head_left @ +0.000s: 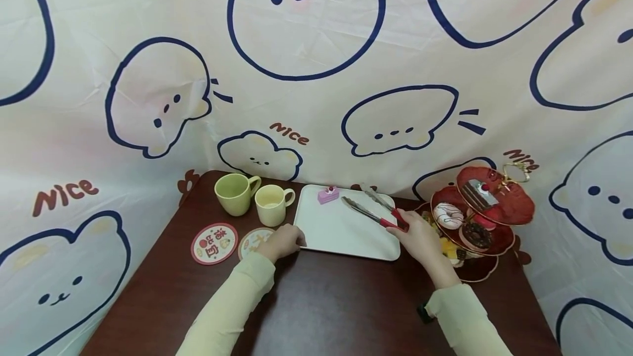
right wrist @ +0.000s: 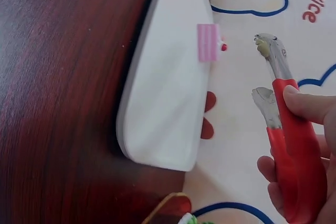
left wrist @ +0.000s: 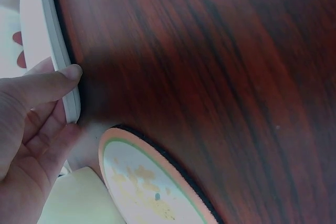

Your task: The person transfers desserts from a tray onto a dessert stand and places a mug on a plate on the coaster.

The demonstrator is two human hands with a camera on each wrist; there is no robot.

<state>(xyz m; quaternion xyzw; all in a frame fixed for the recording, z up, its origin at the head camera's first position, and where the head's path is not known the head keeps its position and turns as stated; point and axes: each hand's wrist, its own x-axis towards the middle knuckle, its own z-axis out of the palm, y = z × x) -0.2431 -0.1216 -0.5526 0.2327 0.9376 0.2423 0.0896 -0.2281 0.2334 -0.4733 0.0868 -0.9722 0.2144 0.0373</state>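
Note:
My left hand grips the near left corner of a white tray; in the left wrist view the thumb lies over the tray's rim. A small pink cake slice topped with a red berry sits at the tray's far left part. My right hand holds red-handled metal tongs above the tray's right side. The tongs' tips are spread apart with nothing between them, pointing toward the back.
Two pale green-yellow mugs stand left of the tray, with a red-rimmed coaster and an orange-rimmed coaster in front. At the right rises a tiered red stand bearing a chocolate cake slice, donuts and other pastries. A patterned cloth hangs behind.

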